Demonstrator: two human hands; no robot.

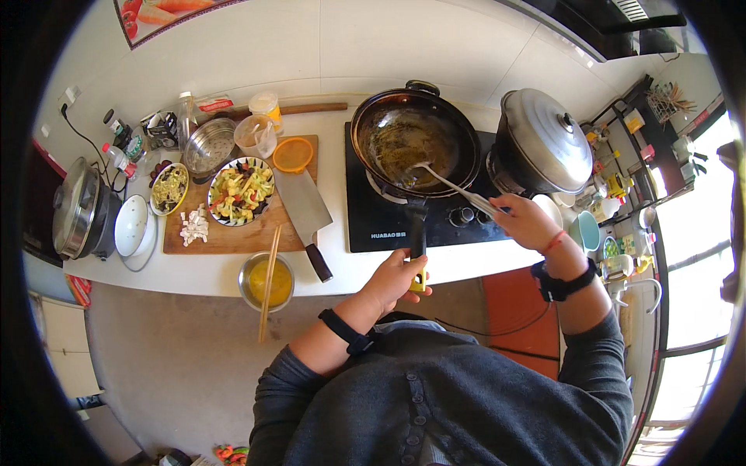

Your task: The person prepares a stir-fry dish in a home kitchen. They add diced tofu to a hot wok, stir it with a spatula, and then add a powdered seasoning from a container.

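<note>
My left hand (396, 279) grips the black and yellow handle (418, 233) of a dark wok (460, 125) on the gas stove (373, 218). Brownish oil or liquid (408, 143) coats the wok's bottom. In my right hand (527, 221) is a metal spatula (451, 185), its head dipped in the near side of the wok. Left of the stove, a cleaver (304, 207) lies with its blade over a wooden cutting board (239, 239). A metal bowl of beaten egg (280, 282) stands at the counter's front edge, with chopsticks (270, 279) across it.
A large lidded pot (545, 140) stands right of the wok. On the board are a plate of chopped vegetables (242, 192), a smaller bowl of shredded food (169, 189) and white diced pieces (194, 225). An electric cooker (87, 209) and white bowl (134, 224) stand far left. Bottles and shelves line the right.
</note>
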